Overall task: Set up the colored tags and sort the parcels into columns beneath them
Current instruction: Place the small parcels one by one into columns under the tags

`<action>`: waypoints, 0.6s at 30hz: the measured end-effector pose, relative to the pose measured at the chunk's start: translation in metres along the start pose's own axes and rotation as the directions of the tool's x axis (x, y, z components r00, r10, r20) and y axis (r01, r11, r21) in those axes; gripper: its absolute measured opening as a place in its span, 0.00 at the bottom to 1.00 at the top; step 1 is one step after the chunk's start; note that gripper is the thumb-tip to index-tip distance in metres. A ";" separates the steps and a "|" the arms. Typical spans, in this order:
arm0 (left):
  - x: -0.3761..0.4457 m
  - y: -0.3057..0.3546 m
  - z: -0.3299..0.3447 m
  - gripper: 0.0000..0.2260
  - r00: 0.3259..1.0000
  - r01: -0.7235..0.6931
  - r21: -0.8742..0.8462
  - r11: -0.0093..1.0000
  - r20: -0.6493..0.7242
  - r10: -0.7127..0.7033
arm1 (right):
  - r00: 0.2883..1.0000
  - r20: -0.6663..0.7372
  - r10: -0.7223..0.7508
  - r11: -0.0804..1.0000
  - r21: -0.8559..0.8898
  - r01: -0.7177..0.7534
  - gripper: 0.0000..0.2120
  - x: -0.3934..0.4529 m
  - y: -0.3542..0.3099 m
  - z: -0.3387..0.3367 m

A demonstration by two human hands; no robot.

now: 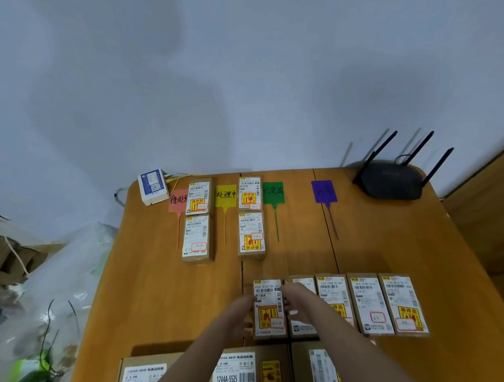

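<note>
Head view: we see four tags along the far edge of the wooden table: red tag, yellow tag, green tag, purple tag. Two parcels lie just right of the red tag, two more just right of the yellow tag. Near us, a row of five parcels. Our left hand and right hand grip the leftmost parcel by its sides. A router sits beyond the purple tag.

The right hand hides a parcel (its label mostly covered).
</note>
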State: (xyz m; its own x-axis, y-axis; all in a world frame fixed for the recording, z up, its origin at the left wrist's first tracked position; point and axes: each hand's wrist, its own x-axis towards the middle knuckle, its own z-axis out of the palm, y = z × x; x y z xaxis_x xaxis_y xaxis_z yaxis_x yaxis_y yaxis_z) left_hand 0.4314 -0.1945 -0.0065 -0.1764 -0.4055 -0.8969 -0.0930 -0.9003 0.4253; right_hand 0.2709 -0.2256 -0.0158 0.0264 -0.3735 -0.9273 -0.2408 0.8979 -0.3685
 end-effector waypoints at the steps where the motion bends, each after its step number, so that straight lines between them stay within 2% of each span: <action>1: -0.003 0.001 0.000 0.09 1.000 -0.007 -0.017 1.000 0.007 0.007 | 1.000 0.011 -0.003 1.000 0.012 0.003 0.10 -0.005 -0.001 0.002; 6: -0.012 0.000 -0.006 0.12 0.996 -0.086 -0.028 0.996 -0.040 0.084 | 0.997 0.025 -0.070 0.997 0.023 0.070 0.14 -0.017 -0.004 0.006; 9: -0.024 0.009 -0.010 0.13 0.986 -0.160 0.034 0.987 -0.052 0.161 | 0.986 0.067 -0.155 0.983 0.113 0.147 0.14 -0.027 -0.009 0.005; 13: -0.053 0.028 -0.014 0.19 0.957 -0.279 0.122 0.953 -0.050 0.286 | 0.963 -0.006 -0.270 0.955 0.127 0.268 0.11 -0.054 -0.023 0.001; 18: -0.122 0.058 0.005 0.12 0.882 -0.462 0.131 0.877 -0.035 0.470 | 0.877 -0.018 -0.480 0.870 0.122 0.479 0.09 -0.125 -0.037 -0.020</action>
State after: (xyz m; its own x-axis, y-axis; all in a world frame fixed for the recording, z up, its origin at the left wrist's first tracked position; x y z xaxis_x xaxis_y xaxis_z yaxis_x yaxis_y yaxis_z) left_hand 0.4430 -0.1968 0.1287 -0.1653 -0.7861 -0.5956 -0.1282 -0.5816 0.8033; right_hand 0.2570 -0.2172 0.1152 0.1209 -0.7629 -0.6351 -0.0788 0.6304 -0.7723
